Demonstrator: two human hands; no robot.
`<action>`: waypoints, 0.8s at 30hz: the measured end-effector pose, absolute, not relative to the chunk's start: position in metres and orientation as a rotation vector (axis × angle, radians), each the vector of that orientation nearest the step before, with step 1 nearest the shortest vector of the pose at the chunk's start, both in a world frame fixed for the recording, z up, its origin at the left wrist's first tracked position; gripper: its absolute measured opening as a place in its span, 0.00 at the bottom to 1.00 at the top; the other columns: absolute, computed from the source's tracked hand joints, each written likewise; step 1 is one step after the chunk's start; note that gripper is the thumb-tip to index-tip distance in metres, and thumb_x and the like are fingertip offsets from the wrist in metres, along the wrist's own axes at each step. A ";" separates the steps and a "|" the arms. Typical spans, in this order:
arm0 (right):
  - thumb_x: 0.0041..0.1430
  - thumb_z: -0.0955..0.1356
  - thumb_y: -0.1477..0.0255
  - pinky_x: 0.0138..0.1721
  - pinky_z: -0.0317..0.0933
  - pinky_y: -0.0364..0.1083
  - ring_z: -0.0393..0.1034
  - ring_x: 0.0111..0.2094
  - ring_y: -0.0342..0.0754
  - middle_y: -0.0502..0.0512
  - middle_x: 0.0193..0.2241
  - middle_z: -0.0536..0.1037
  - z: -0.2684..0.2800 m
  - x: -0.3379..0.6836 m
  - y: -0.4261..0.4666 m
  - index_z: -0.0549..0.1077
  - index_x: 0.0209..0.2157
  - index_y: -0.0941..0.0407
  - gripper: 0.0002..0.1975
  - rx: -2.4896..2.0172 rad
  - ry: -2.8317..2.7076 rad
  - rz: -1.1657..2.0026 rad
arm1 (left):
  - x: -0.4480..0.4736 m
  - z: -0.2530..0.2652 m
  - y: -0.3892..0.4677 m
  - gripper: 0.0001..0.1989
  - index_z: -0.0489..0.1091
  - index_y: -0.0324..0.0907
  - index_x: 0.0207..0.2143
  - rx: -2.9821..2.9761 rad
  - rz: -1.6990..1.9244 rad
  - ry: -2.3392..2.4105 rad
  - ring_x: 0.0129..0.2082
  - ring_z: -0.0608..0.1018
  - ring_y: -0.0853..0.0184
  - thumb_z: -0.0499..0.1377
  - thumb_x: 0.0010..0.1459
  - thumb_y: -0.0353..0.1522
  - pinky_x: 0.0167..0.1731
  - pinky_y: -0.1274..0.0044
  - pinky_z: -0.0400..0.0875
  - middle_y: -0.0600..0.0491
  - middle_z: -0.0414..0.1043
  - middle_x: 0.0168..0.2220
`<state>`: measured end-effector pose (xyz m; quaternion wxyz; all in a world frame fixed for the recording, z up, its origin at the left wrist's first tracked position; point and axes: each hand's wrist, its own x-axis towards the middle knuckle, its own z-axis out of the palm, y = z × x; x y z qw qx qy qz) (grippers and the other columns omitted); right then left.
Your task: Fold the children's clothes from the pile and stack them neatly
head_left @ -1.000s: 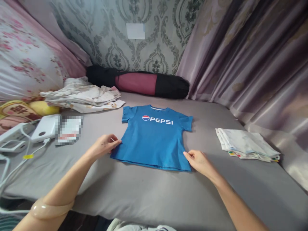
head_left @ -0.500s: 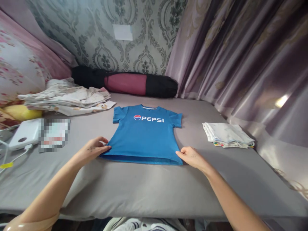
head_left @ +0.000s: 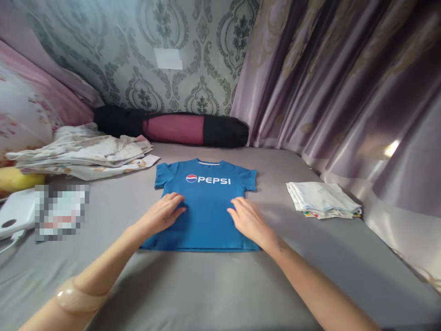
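A blue T-shirt (head_left: 206, 220) with a white PEPSI print lies spread flat, front up, its collar away from me and its hem towards me. Over its left side is my left hand (head_left: 166, 212), thumb and fingers apart, nothing held. Above the right side of the shirt, my right hand (head_left: 248, 219) is likewise open with the thumb apart from the fingers. I cannot tell whether either hand touches the cloth. Both hands hide parts of the shirt's side edges.
Folded white cloths (head_left: 322, 198) lie at the right. At the left are a heap of pale clothing (head_left: 86, 151), a white device with a cable (head_left: 17, 211) and a blurred-out packet (head_left: 64, 211). A black and maroon roll (head_left: 172, 128) lies along the wall, beside curtains (head_left: 292, 82).
Both hands have let go of the shirt's hem corners and moved inward and up over its sides. The hem now lies flat. The camera view has shifted slightly.
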<state>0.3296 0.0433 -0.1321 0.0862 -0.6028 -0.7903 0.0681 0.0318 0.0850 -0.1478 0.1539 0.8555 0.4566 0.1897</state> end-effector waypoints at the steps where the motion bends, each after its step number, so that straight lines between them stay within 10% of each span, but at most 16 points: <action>1: 0.67 0.55 0.63 0.55 0.54 0.49 0.60 0.58 0.54 0.64 0.56 0.68 -0.138 0.319 0.050 0.67 0.54 0.59 0.22 -1.704 -2.392 0.217 | 0.045 -0.154 0.092 0.20 0.66 0.43 0.51 2.495 0.553 1.217 0.52 0.71 0.59 0.48 0.62 0.44 0.53 0.68 0.65 0.44 0.69 0.51; 8: 0.67 0.51 0.57 0.65 0.34 0.55 0.36 0.67 0.56 0.64 0.67 0.45 -0.173 0.305 0.082 0.49 0.66 0.67 0.34 -1.705 -2.423 0.343 | 0.072 -0.196 0.132 0.31 0.57 0.38 0.62 2.621 0.363 1.359 0.65 0.56 0.55 0.41 0.65 0.48 0.63 0.60 0.49 0.40 0.54 0.64; 18: 0.67 0.51 0.57 0.64 0.35 0.57 0.40 0.67 0.59 0.69 0.65 0.49 -0.176 0.336 0.090 0.52 0.64 0.71 0.36 -1.991 -2.242 0.123 | 0.037 -0.199 0.144 0.34 0.54 0.34 0.64 2.499 0.226 1.808 0.66 0.52 0.53 0.39 0.64 0.48 0.62 0.62 0.46 0.39 0.49 0.66; 24: 0.67 0.53 0.60 0.64 0.31 0.59 0.46 0.65 0.62 0.73 0.62 0.58 -0.169 0.319 0.108 0.61 0.60 0.71 0.32 -1.946 -2.251 0.025 | 0.050 -0.179 0.160 0.29 0.66 0.35 0.53 2.575 0.180 1.737 0.57 0.67 0.48 0.43 0.64 0.46 0.55 0.61 0.59 0.35 0.65 0.56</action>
